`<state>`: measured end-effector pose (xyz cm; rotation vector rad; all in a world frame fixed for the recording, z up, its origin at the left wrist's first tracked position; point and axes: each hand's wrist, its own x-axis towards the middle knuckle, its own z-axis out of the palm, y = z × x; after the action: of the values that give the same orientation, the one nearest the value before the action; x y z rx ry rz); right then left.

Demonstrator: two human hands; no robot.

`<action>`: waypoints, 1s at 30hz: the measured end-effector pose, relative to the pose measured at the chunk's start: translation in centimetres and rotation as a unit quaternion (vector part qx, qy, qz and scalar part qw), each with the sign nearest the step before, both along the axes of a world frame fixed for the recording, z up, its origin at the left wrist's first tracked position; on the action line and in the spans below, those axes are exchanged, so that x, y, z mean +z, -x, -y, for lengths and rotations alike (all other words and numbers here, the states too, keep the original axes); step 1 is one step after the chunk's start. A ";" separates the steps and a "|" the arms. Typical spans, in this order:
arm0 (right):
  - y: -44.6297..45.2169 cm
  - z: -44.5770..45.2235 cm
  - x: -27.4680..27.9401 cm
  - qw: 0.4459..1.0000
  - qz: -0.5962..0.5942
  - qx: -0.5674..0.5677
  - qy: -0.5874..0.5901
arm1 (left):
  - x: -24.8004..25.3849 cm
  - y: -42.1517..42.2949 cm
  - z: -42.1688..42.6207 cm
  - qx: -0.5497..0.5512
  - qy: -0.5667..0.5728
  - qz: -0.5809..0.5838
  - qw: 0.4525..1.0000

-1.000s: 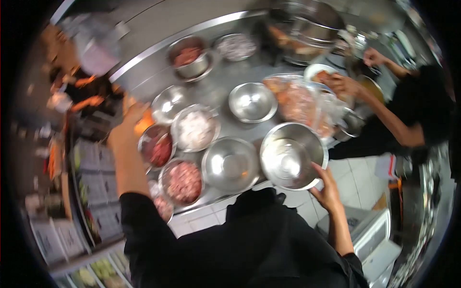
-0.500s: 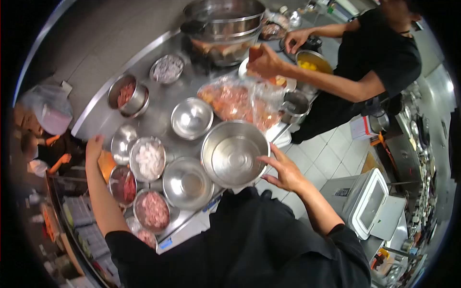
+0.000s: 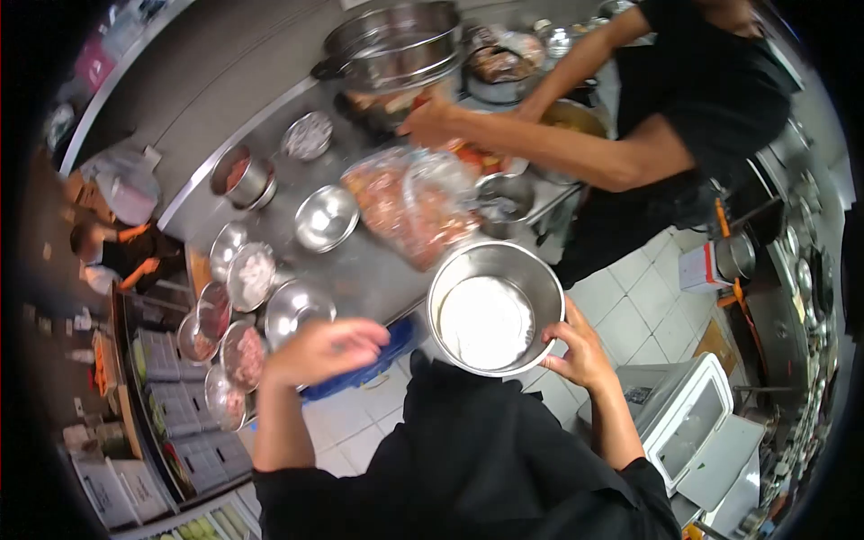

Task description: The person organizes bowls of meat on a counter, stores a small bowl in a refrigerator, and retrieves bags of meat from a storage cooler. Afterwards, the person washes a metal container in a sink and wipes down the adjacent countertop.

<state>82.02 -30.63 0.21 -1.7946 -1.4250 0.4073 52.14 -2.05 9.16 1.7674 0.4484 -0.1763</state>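
My right hand [image 3: 579, 349] grips the rim of a deep steel pot [image 3: 493, 310] at its right side, thumb at the edge. The pot is off the counter, in front of my body, with a bright reflection inside. My left hand [image 3: 328, 349] hangs in the air with fingers apart and nothing in it, beside an empty steel bowl [image 3: 297, 310]. Left of it are a bowl of white pieces [image 3: 251, 277] and a bowl of pink meat [image 3: 243, 355]. A plastic bag of orange-pink meat [image 3: 409, 200] lies behind the pot.
A co-worker [image 3: 630, 144] reaches across from the right over a plate. Large steel pots [image 3: 396, 49] stand at the back of the counter [image 3: 378, 279]. A white-lidded bin [image 3: 688, 427] is at the lower right. Another person [image 3: 121, 252] is at the far left.
My left hand has come back from the far left bowls toward my body. The pot has shifted right in my right hand, away from the bowls. The co-worker's arm has moved left.
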 end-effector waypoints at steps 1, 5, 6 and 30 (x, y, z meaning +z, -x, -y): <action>-1.1 2.1 0.2 1.000 0.009 -0.026 0.015 | -3.3 -1.6 1.8 -0.022 0.046 -0.023 0.998; -5.1 9.5 1.3 0.995 0.004 -0.091 0.038 | -22.8 -5.2 7.2 0.082 0.064 -0.194 0.976; -6.3 11.4 0.8 0.994 0.009 -0.102 0.034 | -34.3 -2.4 7.4 0.058 -0.081 -0.171 0.980; -54.5 37.4 -8.4 0.891 -0.043 -0.416 0.178 | -46.4 -40.8 10.8 0.054 -0.043 -0.461 0.885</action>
<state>136.56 -68.02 -8.18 -2.4428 -0.4229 0.2879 92.90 -12.81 -37.22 1.6486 1.2465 -0.9485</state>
